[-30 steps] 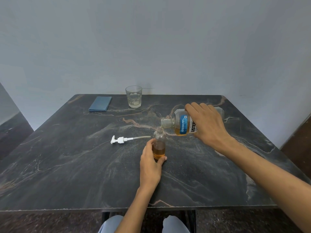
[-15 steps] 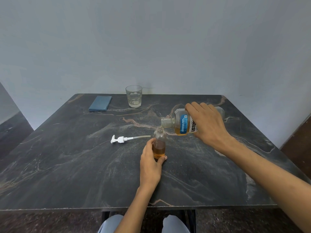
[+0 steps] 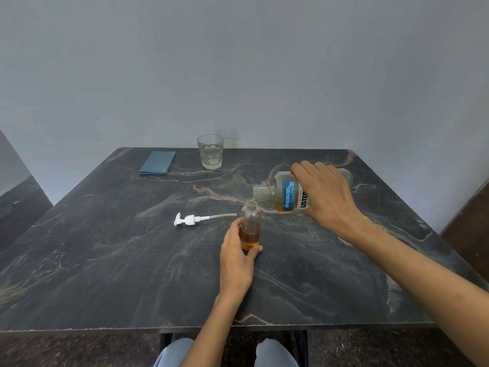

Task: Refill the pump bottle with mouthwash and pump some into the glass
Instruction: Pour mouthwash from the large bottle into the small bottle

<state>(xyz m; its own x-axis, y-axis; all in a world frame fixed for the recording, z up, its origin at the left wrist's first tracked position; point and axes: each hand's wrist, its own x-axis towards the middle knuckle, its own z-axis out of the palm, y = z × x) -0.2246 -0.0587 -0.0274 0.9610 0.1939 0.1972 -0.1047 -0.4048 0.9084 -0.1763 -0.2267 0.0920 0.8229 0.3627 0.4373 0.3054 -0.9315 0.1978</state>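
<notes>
The left hand (image 3: 235, 256) is wrapped around the lower half of the small bottle (image 3: 250, 223), fingers and thumb closed on it, most likely to keep it upright and steady on the table (image 3: 105, 274) while liquid goes in. Inside that grip the amber mouthwash fills roughly the bottom third; the open neck stands clear above the fingers.

The right hand (image 3: 326, 194) is clamped over the body of the mouthwash bottle (image 3: 287, 193), tipped nearly flat with its uncapped mouth just above and slightly right of the small bottle's neck. Holding it that low and close seems meant to keep the stream short, so a narrow opening can catch it. Little liquid is left pooled in the lower side of the big bottle. I cannot tell whether a stream is running right now.

Left of the left hand, near the small bottle, lies the pump head (image 3: 189, 219), its tube pointing toward the grip. Well beyond both hands stands the glass (image 3: 210, 152), with a blue cloth (image 3: 158, 162) to its left.

Count: 2 bottles, 1 pump head, 1 glass, 1 cloth.
</notes>
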